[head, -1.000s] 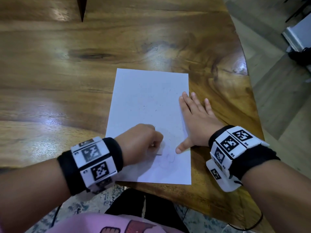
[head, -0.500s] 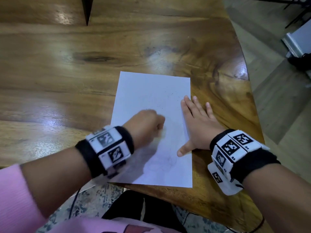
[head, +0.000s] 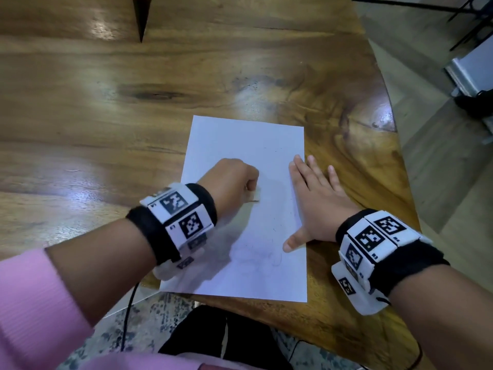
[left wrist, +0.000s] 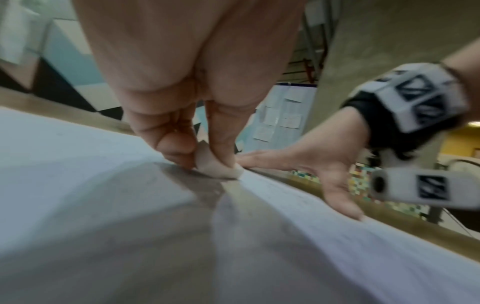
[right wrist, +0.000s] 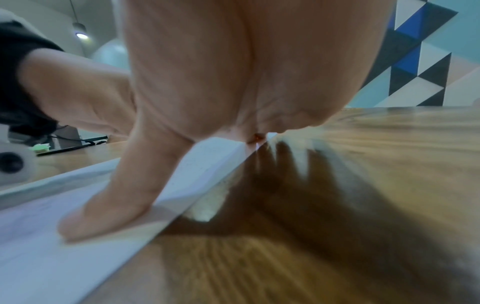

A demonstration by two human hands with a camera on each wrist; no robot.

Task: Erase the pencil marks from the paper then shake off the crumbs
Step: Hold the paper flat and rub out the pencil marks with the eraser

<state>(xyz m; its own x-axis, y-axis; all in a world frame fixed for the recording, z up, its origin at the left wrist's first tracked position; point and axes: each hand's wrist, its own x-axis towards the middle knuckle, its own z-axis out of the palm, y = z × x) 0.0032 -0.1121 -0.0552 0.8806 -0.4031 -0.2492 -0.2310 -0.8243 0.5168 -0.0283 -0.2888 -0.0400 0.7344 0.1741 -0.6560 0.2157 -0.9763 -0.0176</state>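
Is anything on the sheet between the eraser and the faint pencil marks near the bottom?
Nothing visible: bare white paper sheet lies between the small white eraser pinched by the left hand and the faint pencil marks.

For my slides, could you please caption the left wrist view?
Left hand pinches eraser on paper; right hand presses its edge.

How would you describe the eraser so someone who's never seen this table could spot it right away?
Find the white sheet of paper near the front edge of the wooden table. On it, the left hand is curled into a fist. The eraser is the small, pale, worn wedge pinched at its fingertips and pressed on the sheet; the right hand lies flat, holding nothing.
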